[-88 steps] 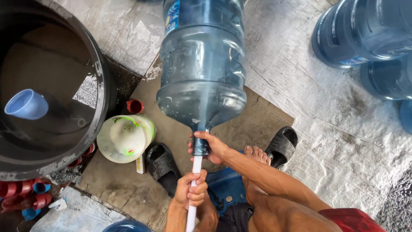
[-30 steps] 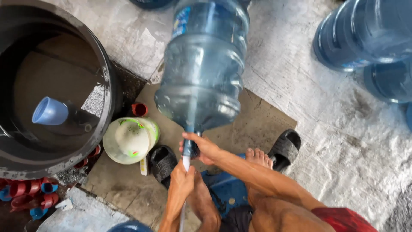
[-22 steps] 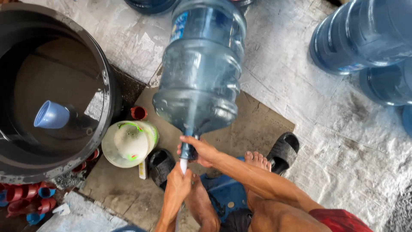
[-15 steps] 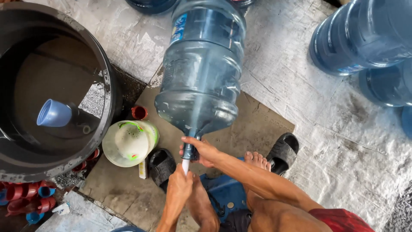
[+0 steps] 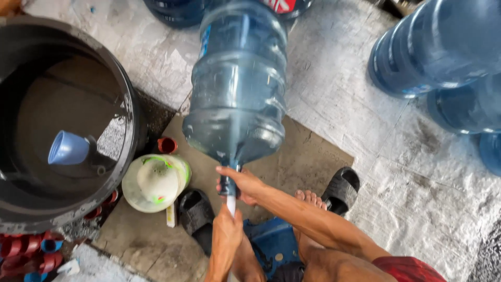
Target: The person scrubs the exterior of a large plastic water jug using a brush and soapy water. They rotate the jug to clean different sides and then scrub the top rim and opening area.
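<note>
Blue-tinted plastic fills the middle of the view: a large water jug [image 5: 237, 83] lies tilted with its base toward twelve o'clock and its neck pointing down to six o'clock, so its long axis runs almost straight along the twelve-to-six line. A white rod [image 5: 230, 204] enters the neck from below, on that same axis.

From the jug's mouth, the right hand [image 5: 241, 184] is the nearer one: it is wrapped around the neck, fingers closed on it, with the forearm running off toward four o'clock. The left hand [image 5: 225, 228] sits just below, at six o'clock from the neck, clenched around the rod; its forearm drops straight out of the bottom edge. The two hands are close together, one above the other, both in line with the jug.

At nine o'clock from the jug stands a big black tub [image 5: 130, 112] with a blue cup [image 5: 68, 148] floating inside. A white-and-green lidded container [image 5: 155, 181] rests just beside the tub at seven o'clock from the jug's body. More blue jugs [image 5: 443, 47] lie at two o'clock, well apart. Black sandals [image 5: 342, 188] flank the person's bare foot [image 5: 309, 199].
</note>
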